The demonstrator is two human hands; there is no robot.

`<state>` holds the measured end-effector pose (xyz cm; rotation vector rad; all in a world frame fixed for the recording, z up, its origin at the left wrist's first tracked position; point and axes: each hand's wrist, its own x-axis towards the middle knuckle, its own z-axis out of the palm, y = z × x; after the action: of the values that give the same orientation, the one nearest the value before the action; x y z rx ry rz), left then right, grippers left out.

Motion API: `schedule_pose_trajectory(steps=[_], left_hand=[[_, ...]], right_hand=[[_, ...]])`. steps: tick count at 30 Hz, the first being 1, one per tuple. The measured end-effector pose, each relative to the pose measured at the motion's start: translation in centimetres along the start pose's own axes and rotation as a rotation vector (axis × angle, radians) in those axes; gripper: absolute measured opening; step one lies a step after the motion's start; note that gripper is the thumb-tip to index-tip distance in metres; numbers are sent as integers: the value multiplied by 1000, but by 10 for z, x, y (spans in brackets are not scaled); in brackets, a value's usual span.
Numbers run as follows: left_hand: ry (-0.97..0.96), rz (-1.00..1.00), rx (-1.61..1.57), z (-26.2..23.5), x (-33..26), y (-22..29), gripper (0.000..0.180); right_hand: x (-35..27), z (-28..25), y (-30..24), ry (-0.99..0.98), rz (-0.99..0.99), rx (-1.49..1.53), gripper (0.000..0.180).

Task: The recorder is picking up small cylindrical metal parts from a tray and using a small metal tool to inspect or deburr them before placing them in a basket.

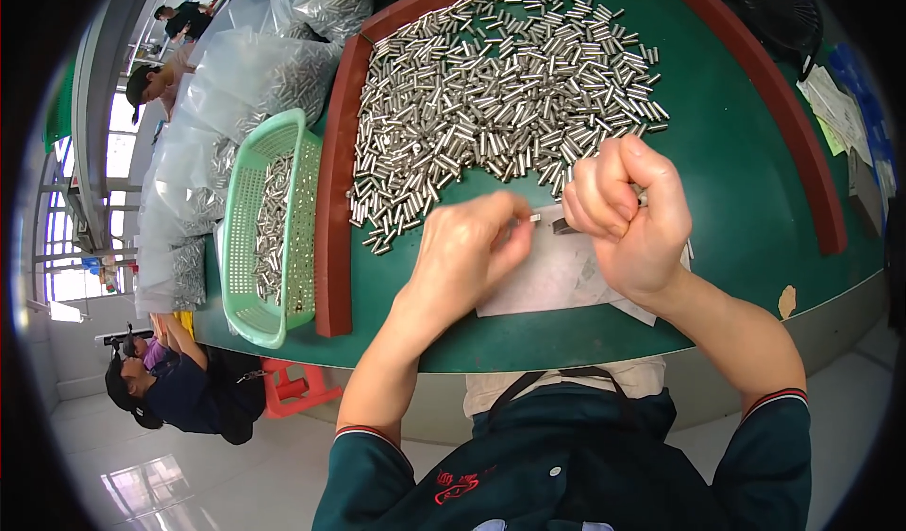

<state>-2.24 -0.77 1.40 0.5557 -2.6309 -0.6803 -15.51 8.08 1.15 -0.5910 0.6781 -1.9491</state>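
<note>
A broad pile of short metal pins (491,97) lies on the green tabletop. Just in front of it, my left hand (461,252) pinches a single metal pin (535,218) between thumb and fingertips, its pale end pointing right. My right hand (630,215) is raised beside it, curled into a fist with the thumb up; a bit of shiny metal shows by the fingers, but what it grips is mostly hidden. A small dark band-like piece (563,227) sits between the hands, and I cannot tell whether it is held. White paper sheets (538,288) lie beneath both hands.
Red-brown rails (337,191) border the work surface. Outside the left rail stands a light green plastic basket (241,238) holding more pins. Clear bags (260,73) of metal parts line the far left. A black fan (779,7) and papers (835,111) are at right. Other people sit leftward.
</note>
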Motion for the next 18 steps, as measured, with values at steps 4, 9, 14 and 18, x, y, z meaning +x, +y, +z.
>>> schedule_pose_trajectory(steps=[4, 9, 14, 18], left_hand=[[-91, -102, -110, 5, -17, 1, 5], [-80, -117, -134, 6, -17, 1, 5], [-90, -147, -142, 6, -17, -1, 5], [-106, -157, -159, 4, -17, 0, 5]], right_hand=[[-1, 0, 8, -46, 73, -15, 39], [-3, 0, 8, -45, 106, -46, 40], [-1, 0, 12, -31, 106, -41, 40], [-1, 0, 12, -36, 109, -43, 40]])
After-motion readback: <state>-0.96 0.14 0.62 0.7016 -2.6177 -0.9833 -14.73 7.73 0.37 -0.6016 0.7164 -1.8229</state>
